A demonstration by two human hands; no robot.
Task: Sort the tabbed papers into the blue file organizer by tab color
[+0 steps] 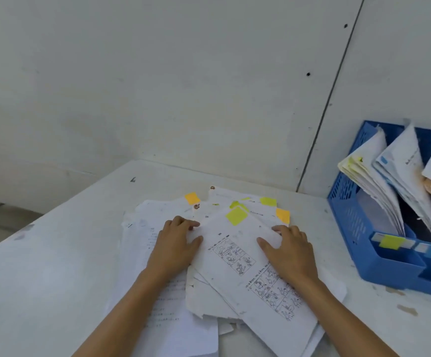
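A loose pile of tabbed papers (235, 266) lies on the white bench (55, 279), fanned out and overlapping, with both hands on it. The top sheet (237, 251), printed with boxed line drawings, lies skewed, its long side running from 11 o'clock to 5 o'clock. It carries a yellow-green tab (236, 216) at its 12 o'clock end.

The left hand (175, 243) sits at the 9 o'clock edge of that sheet. Its fingers (187, 224) are lightly bent with the tips at the paper's edge, and the thumb lies along the same edge. Whether they pinch the sheet or only rest on it cannot be told. The right hand (289, 251) lies at the sheet's 3 o'clock edge, palm down, fingers spread and nearly straight, pressing on the paper and gripping nothing. The top sheet lies between the two hands, and its tab is just beyond the fingertips towards 12 o'clock.

More tabs stick out along the pile's far edge: an orange tab (192, 198) at 11 o'clock, a yellow tab (268, 201) at 1 o'clock, and another orange tab (283, 215) just beside the right fingertips.

The blue file organizer (350, 220) stands at 3 o'clock of the pile, well apart from the hands, by the wall. Leaning sheaves stand in its slots: a yellow-tabbed sheaf (366, 171) nearest the pile, a blue-tabbed sheaf (399, 161) next, and a third cut off by the frame edge. A yellow label (392, 241) sits on the organizer's front rim.
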